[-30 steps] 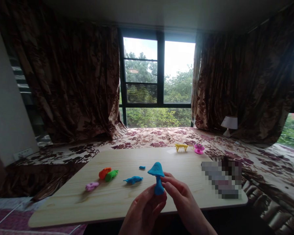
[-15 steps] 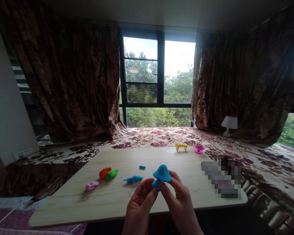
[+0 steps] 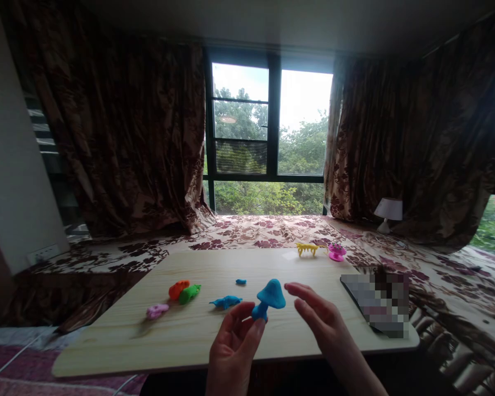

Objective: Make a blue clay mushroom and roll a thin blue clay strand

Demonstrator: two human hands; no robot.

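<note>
A blue clay mushroom [image 3: 271, 294] with a domed cap stands tilted above the table's near side. My left hand [image 3: 236, 338] pinches its stem between thumb and fingers. Just right of the cap, my right hand [image 3: 319, 316] is apart from it, fingers stretched and holding nothing. Behind the left hand lies a spiky blue clay piece [image 3: 226, 302], and a small blue clay bit [image 3: 241, 281] rests farther back.
Orange [image 3: 178, 289], green [image 3: 190, 293] and pink [image 3: 157, 311] clay lumps lie on the left of the wooden table [image 3: 119, 341]. A yellow four-legged figure [image 3: 307, 249] and a pink clay mushroom shape [image 3: 337, 252] stand at the back. A blurred-out flat object [image 3: 379, 302] lies at right.
My right hand has let go of the blue mushroom and moved right, its fingers opening. The left hand still holds the stem.
</note>
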